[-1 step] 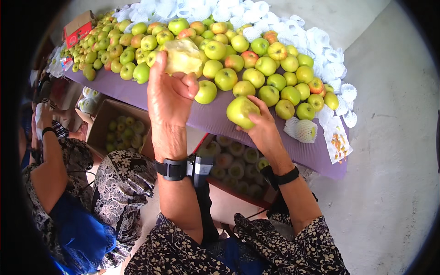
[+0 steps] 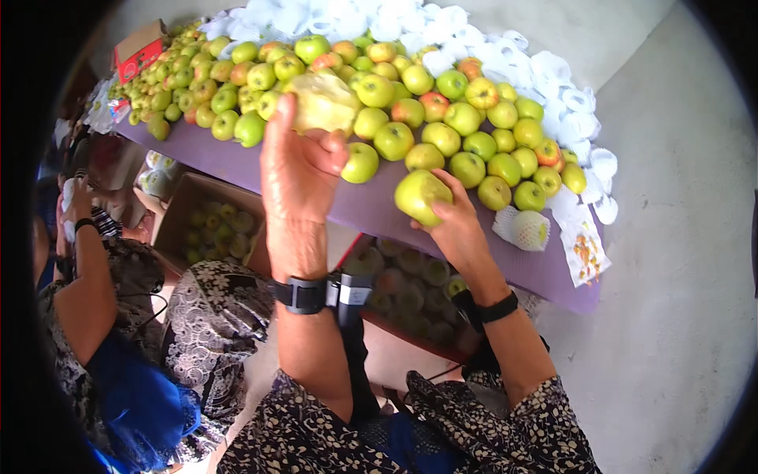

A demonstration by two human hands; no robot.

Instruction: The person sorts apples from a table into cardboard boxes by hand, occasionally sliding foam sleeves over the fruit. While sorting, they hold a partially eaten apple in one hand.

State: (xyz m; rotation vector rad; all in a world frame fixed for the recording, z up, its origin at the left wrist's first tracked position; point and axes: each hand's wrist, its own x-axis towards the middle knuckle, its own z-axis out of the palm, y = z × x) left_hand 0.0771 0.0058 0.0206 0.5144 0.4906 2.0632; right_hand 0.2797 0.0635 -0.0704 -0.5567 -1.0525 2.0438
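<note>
My left hand point(image 2: 304, 170) is raised over the table's near edge and closed around a bitten apple point(image 2: 324, 104). Pale, uneven flesh faces up on that apple. To its right, my right hand point(image 2: 456, 215) grips a whole yellow-green apple point(image 2: 418, 196), thumb on the near side; the fingers behind it are partly hidden. A wide heap of green and reddish apples point(image 2: 393, 140) covers much of the purple-covered table point(image 2: 371, 199) beyond both hands. Close to my right hand lies an apple in a white foam net point(image 2: 523, 228).
White foam nets point(image 2: 545, 71) pile along the table's far side. A paper with brownish scraps point(image 2: 583, 246) lies at the right end. Below stand a cardboard box point(image 2: 178, 213) and a red-edged box point(image 2: 418, 288) of netted apples. At left sits a co-worker point(image 2: 87, 316); a wall point(image 2: 671, 197) rises right.
The view has shifted slightly, so the table and apples appear a little lower and farther right. Both hands keep the same holds, with almost no movement of their own.
</note>
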